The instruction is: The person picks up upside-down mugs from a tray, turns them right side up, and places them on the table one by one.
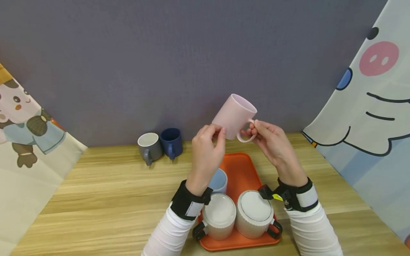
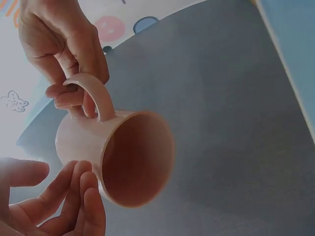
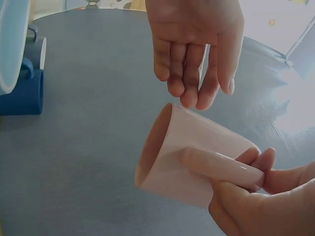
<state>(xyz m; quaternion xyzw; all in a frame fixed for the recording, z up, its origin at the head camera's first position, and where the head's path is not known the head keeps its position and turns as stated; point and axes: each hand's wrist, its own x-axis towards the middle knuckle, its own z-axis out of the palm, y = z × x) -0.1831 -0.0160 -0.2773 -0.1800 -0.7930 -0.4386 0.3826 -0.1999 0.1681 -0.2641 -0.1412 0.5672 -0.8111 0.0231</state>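
Setting: wooden table [image 1: 105,185] against a grey-purple wall [image 1: 160,60], with cartoon-print cloths hanging at the left and right edges
Grey mug [image 1: 149,146]: stands upright at the back of the table, handle toward the viewer, just beside the navy mug [image 1: 171,142], which also stands upright
Left hand [image 1: 207,149]: raised above the tray, fingers fairly straight; the fingertips [image 2: 81,189] rest against the base end of the pink mug, not curled round it
Pale blue mug [image 1: 219,179]: sits on the tray behind the left wrist, partly hidden by it
Orange tray [image 1: 242,170]: lies on the table near the front edge, under both hands
Ribbed white mugs: one [image 1: 219,215] at the left front of the tray and one [image 1: 254,213] at the right front, side by side; each has a dark handle pointing outward
Pink mug [image 1: 235,114]: held in the air above the tray, between the two hands, tilted with its mouth pointing up and away from the person; the left wrist view looks into its interior
Right hand [image 1: 270,142]: thumb and fingers pinch the pink mug's handle [image 3: 224,167], so the grip is closed on the handle
Wrists: black bands with white patches over white sleeves
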